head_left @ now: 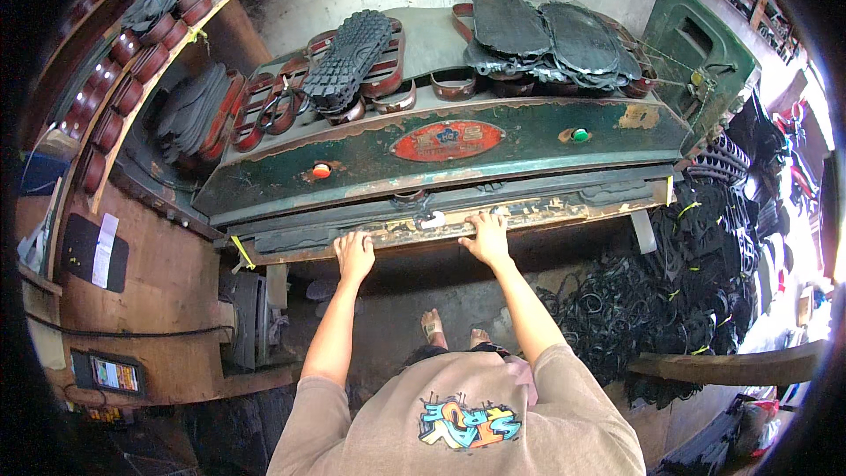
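Both arms reach out to the worn, scuffed board (564,208) along the front of a green press machine (352,185). My left hand (355,256) rests on the board's near edge with its fingers extended and nothing in them. Further right, my right hand (486,236) lies on the same board, thumb and fingers spread. Between and beyond the hands, a small curved cutting die (410,197) sits partly under the press beam. Dark rubber strips (308,231) lie along the board behind my left hand.
Several red-brown cutting dies (385,79), a black treaded sole stack (351,57) and black rubber sheets (577,40) sit atop the machine. An orange button (322,171) and a green button (579,135) are on its front. Rubber scraps (608,300) pile at right; a phone (115,375) lies left.
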`<state>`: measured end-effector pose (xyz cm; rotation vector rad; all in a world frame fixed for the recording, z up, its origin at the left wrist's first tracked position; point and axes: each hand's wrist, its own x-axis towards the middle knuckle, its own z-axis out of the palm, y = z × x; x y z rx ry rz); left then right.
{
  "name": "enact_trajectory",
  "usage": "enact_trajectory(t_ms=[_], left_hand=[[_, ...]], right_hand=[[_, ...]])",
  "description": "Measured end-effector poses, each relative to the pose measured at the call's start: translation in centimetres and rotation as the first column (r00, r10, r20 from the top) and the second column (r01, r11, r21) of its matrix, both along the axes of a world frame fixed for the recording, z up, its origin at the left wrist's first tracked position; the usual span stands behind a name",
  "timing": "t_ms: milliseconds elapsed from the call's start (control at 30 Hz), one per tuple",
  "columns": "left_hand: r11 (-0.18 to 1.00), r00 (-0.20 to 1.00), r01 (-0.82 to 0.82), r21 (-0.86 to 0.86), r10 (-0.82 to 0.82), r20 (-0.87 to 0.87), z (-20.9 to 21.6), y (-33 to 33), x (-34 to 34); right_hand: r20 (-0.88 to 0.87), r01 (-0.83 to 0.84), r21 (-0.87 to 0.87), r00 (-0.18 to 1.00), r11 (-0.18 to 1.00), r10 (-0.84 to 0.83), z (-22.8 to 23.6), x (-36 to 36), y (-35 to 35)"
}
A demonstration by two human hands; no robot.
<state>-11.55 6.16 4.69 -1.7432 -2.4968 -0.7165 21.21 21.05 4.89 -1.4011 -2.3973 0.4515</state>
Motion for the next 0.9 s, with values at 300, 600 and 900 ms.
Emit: enact_trajectory(t_ms=[300,600,900], left_hand=[[0.991,0.999,-0.047,-0.127,0.049,0.008,0.5,-0.9,0.2],[0.961,0.993,-0.106,-0.257,0.118,0.031,0.2,-2.6,1.1],[0.995,0.997,-0.047,-0.092,0.042,-0.057,-1.2,-2.3,1.4]], right_hand=[[0.131,0.005,-0.049,0.991,0.999,0.002,0.9,0.0,-1.2],[0.231,-0.006,-0.17,0.972,0.985,0.046,0.2,-0.3,-2.8],[0.102,-0.047,-0.022,0.994,0.999,0.049,-0.9,1.2,-1.8]])
